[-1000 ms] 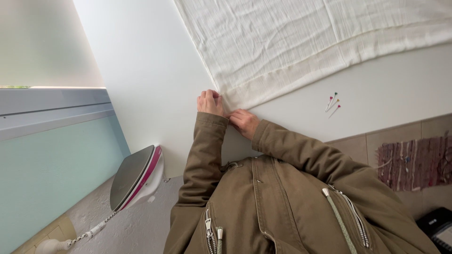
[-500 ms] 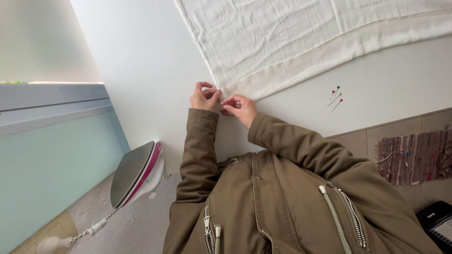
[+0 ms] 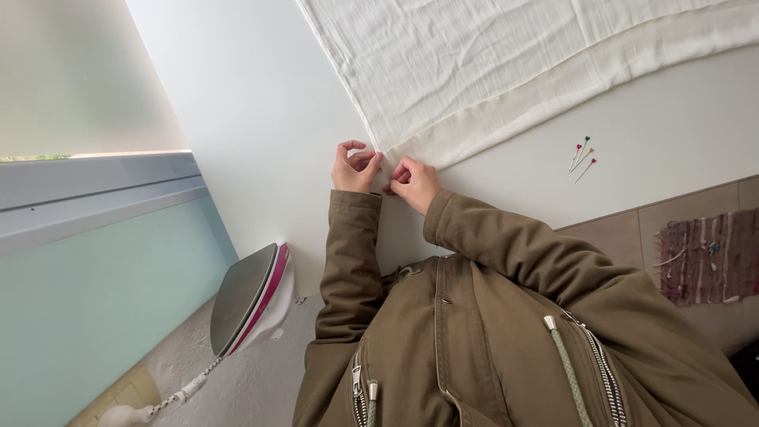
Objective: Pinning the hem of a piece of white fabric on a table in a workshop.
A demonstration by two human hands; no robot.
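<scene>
Crinkled cream cloth (image 3: 506, 71), folded hem

Person's own body, lower centre to lower right of the frame: olive-brown jacket (image 3: 474, 332) with long cuffed sleeves, metal zips with silver pulls, a braided pale-green cord (image 3: 571, 379), and a small snap stud at the front seam.

I see white desk (image 3: 261, 119) under daylight; beside it pale turquoise wall (image 3: 87, 316), tiled floor (image 3: 624, 229), woven rug (image 3: 708, 257).
</scene>
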